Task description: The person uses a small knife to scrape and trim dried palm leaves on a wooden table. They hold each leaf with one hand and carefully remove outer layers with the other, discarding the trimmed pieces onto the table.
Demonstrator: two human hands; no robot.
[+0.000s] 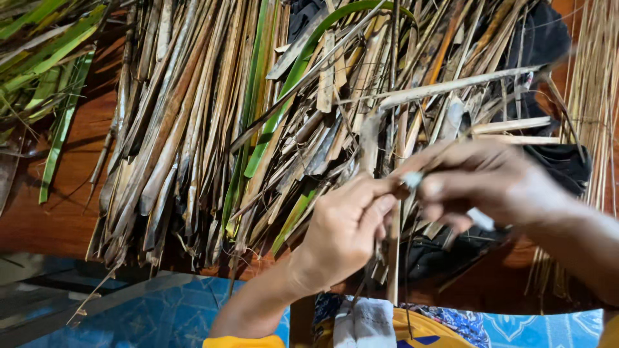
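Note:
My left hand [345, 229] pinches a dry palm leaf strip [371, 138] between thumb and fingers, just above my lap. My right hand [480, 180] meets it from the right and grips a small pale-handled tool [480, 219], its tip [412, 178] against the strip near my left thumb. The right hand is blurred. A large heap of dried brown and grey leaf strips [193, 129] lies right behind both hands, with a few green ones [287, 96] mixed in.
The heap rests on a reddish wooden surface [58, 212]. Fresh green leaves [45, 58] lie at the far left. A bundle of thin pale sticks [596, 96] stands at the right edge. Dark cloth [548, 38] shows under the leaves. Blue patterned floor [161, 316] lies below.

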